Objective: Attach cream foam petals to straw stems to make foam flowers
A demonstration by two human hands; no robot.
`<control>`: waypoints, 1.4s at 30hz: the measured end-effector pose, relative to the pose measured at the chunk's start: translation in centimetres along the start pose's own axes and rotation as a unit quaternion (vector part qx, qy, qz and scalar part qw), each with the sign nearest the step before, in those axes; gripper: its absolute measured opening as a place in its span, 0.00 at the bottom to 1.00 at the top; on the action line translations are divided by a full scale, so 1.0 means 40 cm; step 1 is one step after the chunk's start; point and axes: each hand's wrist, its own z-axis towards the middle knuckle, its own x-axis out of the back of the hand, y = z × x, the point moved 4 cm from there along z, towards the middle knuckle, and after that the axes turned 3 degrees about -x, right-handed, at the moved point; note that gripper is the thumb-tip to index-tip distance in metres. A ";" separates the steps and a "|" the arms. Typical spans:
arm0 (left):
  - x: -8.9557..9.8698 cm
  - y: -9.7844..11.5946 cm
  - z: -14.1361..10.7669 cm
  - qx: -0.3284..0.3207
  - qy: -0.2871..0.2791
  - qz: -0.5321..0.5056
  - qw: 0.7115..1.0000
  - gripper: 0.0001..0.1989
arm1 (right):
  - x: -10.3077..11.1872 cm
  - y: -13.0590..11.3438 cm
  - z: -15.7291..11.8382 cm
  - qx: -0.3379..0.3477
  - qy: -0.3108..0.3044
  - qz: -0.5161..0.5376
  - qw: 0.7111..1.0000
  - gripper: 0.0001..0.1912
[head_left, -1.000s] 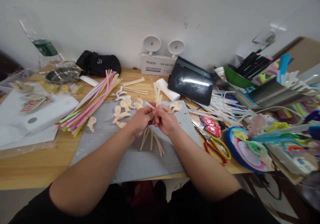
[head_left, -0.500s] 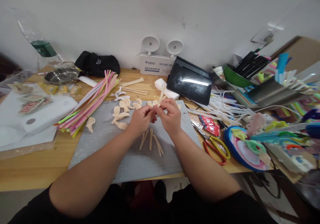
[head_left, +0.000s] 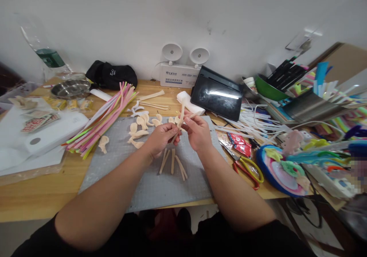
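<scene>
Over the grey cutting mat, my left hand pinches a bundle of beige chenille stems, its upper end standing up and its lower end slanting down past my fingers. My right hand is closed right beside it, thumb and fingertips at the stems; a beige end also shows by its fingers. Below my hands, short beige chenille stems lie fanned out on the mat. Beige leaf-like curled pieces are grouped behind and left of my left hand. One more beige curled piece lies apart at the mat's left edge.
A pile of coloured chenille stems lies left of the mat. Red-and-yellow-handled scissors and red packets are at the right, near a blue-rimmed round dish. Behind are a black tray-like object and an emergency light.
My hands have drawn slightly apart, the right one shifting right and its fingers opening out a little. More of the beige stems now shows between them, extending below my left fingertips.
</scene>
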 end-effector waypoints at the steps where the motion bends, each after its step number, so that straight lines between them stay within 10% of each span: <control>1: 0.000 0.001 0.000 0.001 0.002 -0.001 1.000 0.11 | 0.000 0.004 0.000 -0.003 -0.003 -0.008 1.000 0.03; 13: 0.019 0.013 0.004 -0.023 0.080 0.095 0.992 0.12 | -0.003 -0.039 -0.011 0.203 0.003 -0.356 0.912 0.08; 30: 0.012 0.043 -0.013 0.044 -0.050 0.122 0.990 0.07 | 0.018 -0.070 0.003 0.217 -0.002 -0.388 0.896 0.13; 42: 0.024 0.035 0.003 -0.024 0.043 0.101 0.994 0.08 | 0.003 -0.060 0.002 0.245 -0.082 -0.384 0.886 0.10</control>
